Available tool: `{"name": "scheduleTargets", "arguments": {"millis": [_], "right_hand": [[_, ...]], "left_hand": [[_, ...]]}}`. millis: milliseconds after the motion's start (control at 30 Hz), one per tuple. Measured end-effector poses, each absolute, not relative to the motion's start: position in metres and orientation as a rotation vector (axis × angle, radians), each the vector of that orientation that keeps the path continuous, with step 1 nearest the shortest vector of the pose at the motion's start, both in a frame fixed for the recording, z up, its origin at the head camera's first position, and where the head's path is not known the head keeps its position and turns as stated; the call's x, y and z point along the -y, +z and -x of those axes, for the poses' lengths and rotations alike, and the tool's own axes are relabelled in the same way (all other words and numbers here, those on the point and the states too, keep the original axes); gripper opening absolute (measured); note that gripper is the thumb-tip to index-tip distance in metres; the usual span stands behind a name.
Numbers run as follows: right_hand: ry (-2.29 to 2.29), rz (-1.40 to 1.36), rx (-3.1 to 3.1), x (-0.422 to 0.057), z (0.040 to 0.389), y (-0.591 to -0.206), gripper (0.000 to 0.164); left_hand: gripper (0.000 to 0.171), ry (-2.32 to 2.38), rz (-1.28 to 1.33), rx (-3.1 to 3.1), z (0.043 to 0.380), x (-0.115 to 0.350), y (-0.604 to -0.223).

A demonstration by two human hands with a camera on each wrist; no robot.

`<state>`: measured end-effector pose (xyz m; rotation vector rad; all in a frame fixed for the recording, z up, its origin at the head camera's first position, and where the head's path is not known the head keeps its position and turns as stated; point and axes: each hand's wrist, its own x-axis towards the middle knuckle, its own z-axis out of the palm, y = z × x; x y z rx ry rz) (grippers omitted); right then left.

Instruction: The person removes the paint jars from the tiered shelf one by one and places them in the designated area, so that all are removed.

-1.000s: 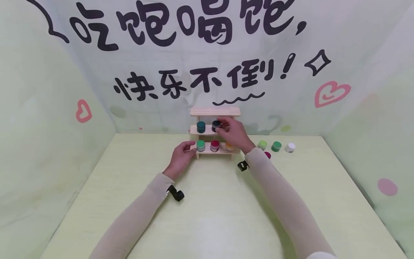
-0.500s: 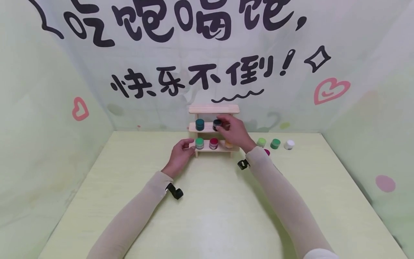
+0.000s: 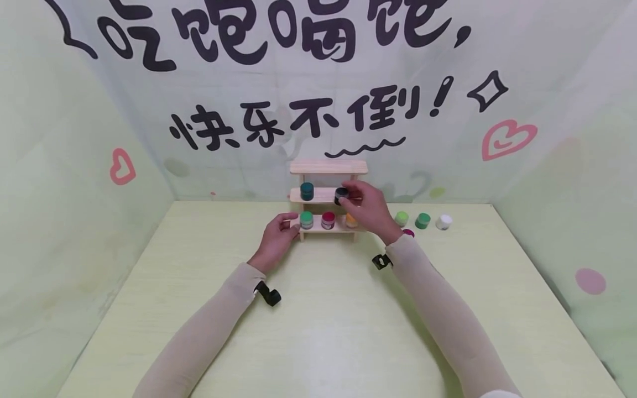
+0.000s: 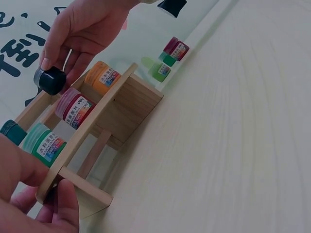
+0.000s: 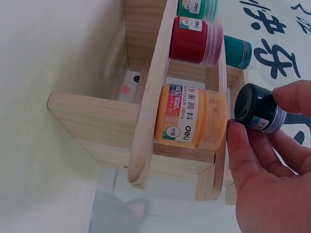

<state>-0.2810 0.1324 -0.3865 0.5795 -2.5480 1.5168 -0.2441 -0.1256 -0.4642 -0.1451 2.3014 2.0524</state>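
A small wooden tiered shelf (image 3: pixel 328 167) stands against the back wall. My left hand (image 3: pixel 276 237) grips the left end of its lowest board, thumb and fingers around the edge in the left wrist view. Between the thumb and fingers of my right hand (image 3: pixel 370 213) is a black-looking paint jar (image 5: pixel 260 108), held tilted at the middle board. Left of it on that board sits a dark teal paint jar (image 3: pixel 307 191). The lowest board carries a green paint jar (image 3: pixel 306 220), a red paint jar (image 3: pixel 328 220) and an orange paint jar (image 5: pixel 189 116).
On the table right of the shelf stand a light green jar (image 3: pixel 401 218), a darker green jar (image 3: pixel 423 221) and a white jar (image 3: pixel 444 222). A magenta jar (image 4: pixel 176 48) is partly hidden by my right arm in the head view. A printed cloth (image 3: pixel 224 166) hangs behind.
My right hand has shifted to the right along the middle board with the black-looking paint jar, widening its gap from the teal one. My left hand keeps its hold on the shelf.
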Motion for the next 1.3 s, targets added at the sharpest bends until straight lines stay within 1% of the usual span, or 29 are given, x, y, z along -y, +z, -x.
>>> {"name": "scheduleTargets", "arguments": {"millis": [400,733,1300], "right_hand": [[1.521,-0.589,2.495,-0.146,0.266,-0.396,0.043],[1.456,-0.553,2.525,-0.169,0.247,-0.400,0.043],[1.418,-0.535,2.527,-0.206,0.231,-0.423,0.044]], "left_hand": [[0.034,1.968,0.121,-2.366,0.244,0.128,-0.463],[0.035,1.954,0.136,-2.379,0.243,0.127,-0.464],[0.035,1.896,0.162,-2.392,0.245,0.127,-0.461]]}}
